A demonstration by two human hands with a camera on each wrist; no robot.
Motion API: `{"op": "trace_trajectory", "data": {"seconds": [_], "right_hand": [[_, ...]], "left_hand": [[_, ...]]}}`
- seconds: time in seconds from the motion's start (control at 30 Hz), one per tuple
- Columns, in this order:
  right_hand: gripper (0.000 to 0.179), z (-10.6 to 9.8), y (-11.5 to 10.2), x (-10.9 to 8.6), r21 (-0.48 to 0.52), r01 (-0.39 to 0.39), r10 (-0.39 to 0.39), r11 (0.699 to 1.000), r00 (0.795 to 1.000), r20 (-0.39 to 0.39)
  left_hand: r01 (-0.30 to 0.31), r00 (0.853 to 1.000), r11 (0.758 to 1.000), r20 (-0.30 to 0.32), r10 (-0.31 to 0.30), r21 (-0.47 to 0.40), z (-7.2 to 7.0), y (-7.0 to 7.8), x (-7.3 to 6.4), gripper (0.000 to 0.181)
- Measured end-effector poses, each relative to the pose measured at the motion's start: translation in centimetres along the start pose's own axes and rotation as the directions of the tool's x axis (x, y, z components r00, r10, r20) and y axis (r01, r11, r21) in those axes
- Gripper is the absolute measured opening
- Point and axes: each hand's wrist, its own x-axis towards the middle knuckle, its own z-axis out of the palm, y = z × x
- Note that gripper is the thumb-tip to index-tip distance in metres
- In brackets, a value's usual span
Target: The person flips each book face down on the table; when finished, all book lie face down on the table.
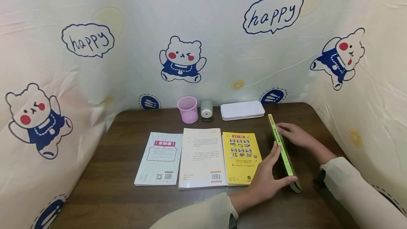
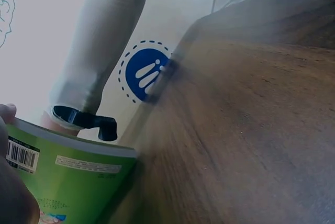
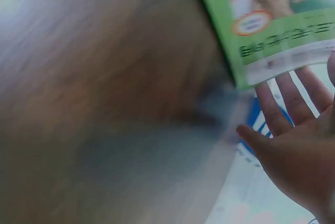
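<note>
A green book [image 1: 283,153] stands on its edge at the right side of the table, spine up. My left hand [image 1: 263,180] grips it from the left, thumb near its close end and fingers by the spine. In the left wrist view, a barcode shows on the green back cover [image 2: 84,174]. My right hand [image 1: 295,136] is on the book's other side, near its far end. The right wrist view has this hand [image 3: 301,140] with fingers extended at the edge of the picture cover [image 3: 288,43]; whether they press on it I cannot tell.
Left of the green book lie a yellow book [image 1: 241,158], a cream book [image 1: 202,158] and a pale blue book [image 1: 160,160] in a row. Behind them stand a pink cup [image 1: 188,110], a small green device [image 1: 207,110] and a white case [image 1: 242,110]. Printed cloth surrounds the wooden table [image 1: 108,186].
</note>
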Motion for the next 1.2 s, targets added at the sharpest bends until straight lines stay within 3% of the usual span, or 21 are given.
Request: {"op": "trace_trajectory", "data": {"seconds": [0.2, 0.4, 0.47, 0.6, 0.9, 1.2], "right_hand": [[0.059, -0.6, -2.8, 0.1, 0.129, 0.034, -0.032, 0.991, 0.999, -0.020], [0.059, -1.4, -4.0, 0.5, 0.395, 0.067, -0.063, 0.916, 0.998, -0.024], [0.057, -1.7, -4.2, 0.6, 0.419, 0.072, -0.063, 0.905, 0.997, -0.034], [0.053, -1.9, -4.4, 0.7, 0.411, 0.063, -0.046, 0.909, 0.998, -0.051], [0.049, -2.0, -4.0, 0.4, 0.489, 0.066, -0.039, 0.870, 0.997, -0.065], [0.049, -2.5, -3.9, -0.4, 0.516, 0.055, -0.022, 0.855, 0.997, -0.069]], "left_hand": [[-0.023, 1.000, 0.999, 0.006, 0.023, 0.038, -0.1, 0.3, 0.1, 0.087], [-0.063, 0.998, 0.994, 0.019, 0.062, 0.086, -0.3, 0.6, 0.3, 0.085], [-0.063, 0.998, 0.994, 0.029, 0.060, 0.093, -0.4, 0.8, 0.4, 0.084], [-0.055, 0.998, 0.992, 0.044, 0.050, 0.115, -0.5, 0.9, 0.4, 0.083], [-0.086, 0.991, 0.979, 0.112, 0.066, 0.185, -0.6, 0.8, 0.7, 0.086], [-0.063, 0.978, 0.954, 0.206, 0.001, 0.292, -0.4, -0.1, 0.4, 0.091]]}}
